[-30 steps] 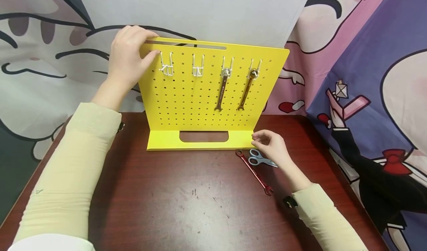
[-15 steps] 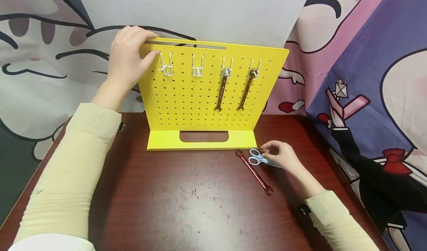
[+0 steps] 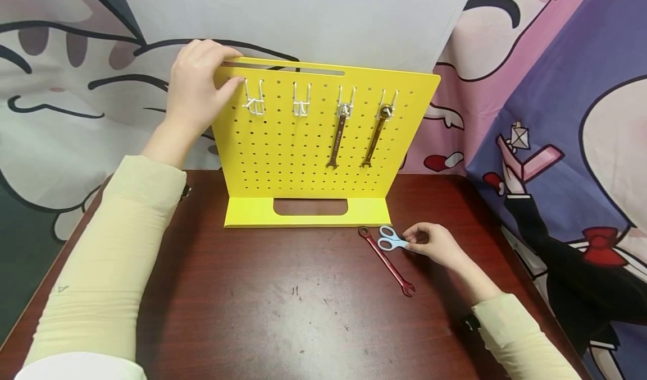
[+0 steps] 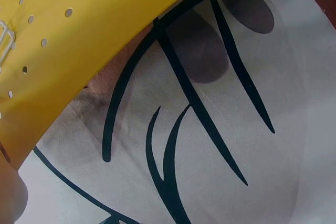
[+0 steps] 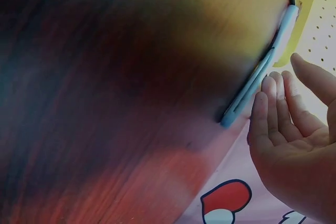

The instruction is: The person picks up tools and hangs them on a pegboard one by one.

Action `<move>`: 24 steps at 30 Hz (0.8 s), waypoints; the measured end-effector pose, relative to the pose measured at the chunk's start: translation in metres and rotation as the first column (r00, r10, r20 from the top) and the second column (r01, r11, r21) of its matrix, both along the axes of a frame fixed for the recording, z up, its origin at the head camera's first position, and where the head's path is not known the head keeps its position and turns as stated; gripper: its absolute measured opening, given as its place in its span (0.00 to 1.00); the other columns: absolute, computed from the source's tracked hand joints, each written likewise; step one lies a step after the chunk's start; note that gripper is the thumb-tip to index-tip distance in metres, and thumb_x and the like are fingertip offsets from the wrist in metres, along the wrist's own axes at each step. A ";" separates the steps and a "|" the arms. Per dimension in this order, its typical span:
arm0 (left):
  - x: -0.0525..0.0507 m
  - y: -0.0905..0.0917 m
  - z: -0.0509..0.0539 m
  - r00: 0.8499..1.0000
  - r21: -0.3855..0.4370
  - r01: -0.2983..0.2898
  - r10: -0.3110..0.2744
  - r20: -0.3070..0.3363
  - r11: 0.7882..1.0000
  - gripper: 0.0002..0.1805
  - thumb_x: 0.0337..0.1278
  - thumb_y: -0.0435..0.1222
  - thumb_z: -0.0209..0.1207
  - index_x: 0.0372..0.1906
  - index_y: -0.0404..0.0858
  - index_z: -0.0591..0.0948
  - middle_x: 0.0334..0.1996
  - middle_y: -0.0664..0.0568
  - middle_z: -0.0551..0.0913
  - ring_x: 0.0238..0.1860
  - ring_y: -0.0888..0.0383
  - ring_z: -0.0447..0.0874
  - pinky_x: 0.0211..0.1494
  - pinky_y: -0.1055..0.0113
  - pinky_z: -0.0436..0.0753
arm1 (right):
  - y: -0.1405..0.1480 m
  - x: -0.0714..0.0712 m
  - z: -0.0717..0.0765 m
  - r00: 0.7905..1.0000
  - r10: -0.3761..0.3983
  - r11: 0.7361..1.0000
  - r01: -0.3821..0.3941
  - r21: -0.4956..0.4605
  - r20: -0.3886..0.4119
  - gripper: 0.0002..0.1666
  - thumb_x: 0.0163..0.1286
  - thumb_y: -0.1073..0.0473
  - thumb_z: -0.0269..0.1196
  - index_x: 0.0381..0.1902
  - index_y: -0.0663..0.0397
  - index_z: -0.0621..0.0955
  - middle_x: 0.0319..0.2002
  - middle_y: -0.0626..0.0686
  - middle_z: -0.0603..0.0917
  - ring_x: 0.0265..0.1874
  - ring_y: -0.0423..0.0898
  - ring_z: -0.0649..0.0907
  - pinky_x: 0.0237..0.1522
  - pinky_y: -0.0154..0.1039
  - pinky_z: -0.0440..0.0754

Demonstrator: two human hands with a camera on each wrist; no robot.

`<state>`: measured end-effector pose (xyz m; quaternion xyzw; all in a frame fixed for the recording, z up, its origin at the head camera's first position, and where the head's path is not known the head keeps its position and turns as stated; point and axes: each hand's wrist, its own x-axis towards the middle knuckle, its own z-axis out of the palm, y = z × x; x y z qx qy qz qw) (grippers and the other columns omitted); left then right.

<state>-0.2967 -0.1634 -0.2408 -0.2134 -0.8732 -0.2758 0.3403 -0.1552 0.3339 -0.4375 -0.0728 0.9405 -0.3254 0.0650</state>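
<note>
Scissors [image 3: 399, 243] number 1 pair, wrenches [image 3: 386, 261] 3, hooks [image 3: 301, 108] 4.

Glare on tabletop [image 3: 313, 312], soft shadows

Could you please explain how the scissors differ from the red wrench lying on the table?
The scissors have light blue handles, while the wrench is red. The scissors have two loops at one end; the wrench has a ring at one end and an open fork at the other. The right hand is at the scissors, but away from the wrench. Both are close to the yellow pegboard.
</note>
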 end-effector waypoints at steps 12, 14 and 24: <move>-0.001 0.000 -0.001 1.000 0.003 0.004 -0.004 -0.006 1.000 0.18 0.69 0.33 0.67 0.60 0.35 0.85 0.56 0.41 0.88 0.61 0.41 0.79 0.77 0.53 0.71 | 0.009 -0.001 -0.009 1.000 -0.001 1.000 0.001 0.006 0.013 0.14 0.60 0.69 0.76 0.44 0.66 0.87 0.36 0.57 0.91 0.33 0.39 0.85 0.37 0.26 0.82; -0.001 0.000 -0.001 1.000 0.003 0.005 -0.005 -0.009 1.000 0.18 0.69 0.33 0.67 0.60 0.35 0.85 0.56 0.40 0.88 0.61 0.41 0.79 0.77 0.53 0.71 | 0.010 -0.001 -0.011 1.000 0.002 1.000 -0.002 0.009 0.012 0.14 0.60 0.70 0.76 0.44 0.66 0.88 0.36 0.56 0.90 0.33 0.38 0.85 0.37 0.26 0.82; -0.001 0.000 -0.001 1.000 0.001 0.004 -0.004 -0.015 1.000 0.18 0.69 0.33 0.67 0.60 0.34 0.85 0.56 0.40 0.88 0.61 0.40 0.79 0.77 0.52 0.72 | 0.013 -0.003 -0.014 0.999 0.040 0.999 -0.040 0.018 -0.016 0.13 0.59 0.70 0.77 0.42 0.63 0.89 0.33 0.54 0.88 0.33 0.39 0.83 0.38 0.27 0.82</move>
